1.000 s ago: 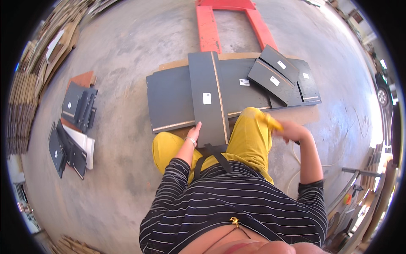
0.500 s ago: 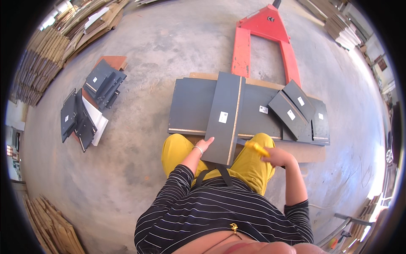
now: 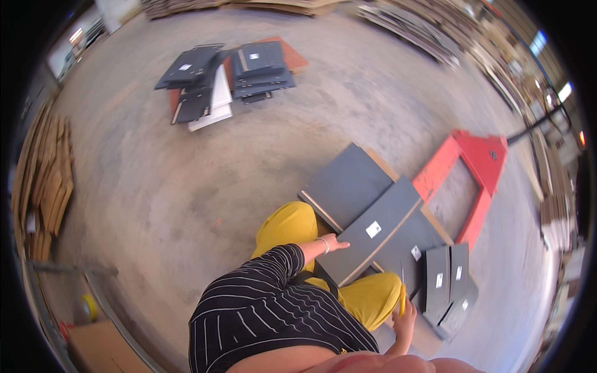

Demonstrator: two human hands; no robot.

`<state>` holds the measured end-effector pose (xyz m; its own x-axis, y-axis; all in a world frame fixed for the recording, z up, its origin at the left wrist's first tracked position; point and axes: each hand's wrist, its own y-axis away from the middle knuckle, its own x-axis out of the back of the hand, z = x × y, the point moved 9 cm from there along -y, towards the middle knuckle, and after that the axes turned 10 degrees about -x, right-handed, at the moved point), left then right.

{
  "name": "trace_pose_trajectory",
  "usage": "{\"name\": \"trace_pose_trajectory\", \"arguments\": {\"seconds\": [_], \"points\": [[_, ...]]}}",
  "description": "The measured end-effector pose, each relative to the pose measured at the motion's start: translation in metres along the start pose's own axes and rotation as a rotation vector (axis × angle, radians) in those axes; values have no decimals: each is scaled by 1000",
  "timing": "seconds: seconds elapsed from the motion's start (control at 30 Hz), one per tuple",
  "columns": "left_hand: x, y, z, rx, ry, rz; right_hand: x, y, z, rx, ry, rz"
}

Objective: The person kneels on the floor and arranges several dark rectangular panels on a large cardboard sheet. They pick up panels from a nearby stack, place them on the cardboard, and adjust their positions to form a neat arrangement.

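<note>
A long dark grey panel (image 3: 390, 208) with a white label lies slantwise across a larger dark grey panel (image 3: 348, 177), its near end at my lap. My left hand (image 3: 336, 242) grips the long panel's left edge near that end; its fingertips are partly hidden. To the right, beside my knee, my right hand (image 3: 404, 320) is closed around a yellow-handled tool (image 3: 403, 300). A thin shaft or blade points up from the handle, too blurred to tell the exact kind. Smaller labelled dark panels (image 3: 437, 280) lie just beyond that hand.
Cardboard (image 3: 436, 225) shows under the panels. A red pallet jack (image 3: 482, 158) stands beyond them at the right. Stacks of dark panels (image 3: 258, 59) sit on the concrete floor at the far left. Brown boards (image 3: 53, 180) lean at the left, above a metal frame (image 3: 115, 304).
My view has swung left, so the panels and pallet jack appear turned and farther right. My right hand has moved lower beside the knee with the tool upright. My left hand stays on the panel.
</note>
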<state>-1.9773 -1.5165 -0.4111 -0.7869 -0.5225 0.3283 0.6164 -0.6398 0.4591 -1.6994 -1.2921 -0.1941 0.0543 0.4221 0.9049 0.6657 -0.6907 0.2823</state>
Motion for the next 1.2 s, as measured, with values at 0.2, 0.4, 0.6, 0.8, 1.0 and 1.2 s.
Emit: {"name": "trace_pose_trajectory", "arguments": {"seconds": [0.2,0.4,0.6,0.8,1.0,1.2], "points": [[54,23,60,-51,-197,-171,-88,62,105,88,1166,81],[144,106,97,-53,-37,-255,-6,44,17,27,129,594],[219,188,61,-27,-34,-86,-113,11,-240,86,-722,-715],[283,217,18,21,235,309,-186,39,-338,-59,-925,-1275],[385,148,-14,-17,575,541,-190,-8,-323,257,-165,-746],[535,47,-47,-38,471,823,-219,-10,-230,71,-300,-737]]}}
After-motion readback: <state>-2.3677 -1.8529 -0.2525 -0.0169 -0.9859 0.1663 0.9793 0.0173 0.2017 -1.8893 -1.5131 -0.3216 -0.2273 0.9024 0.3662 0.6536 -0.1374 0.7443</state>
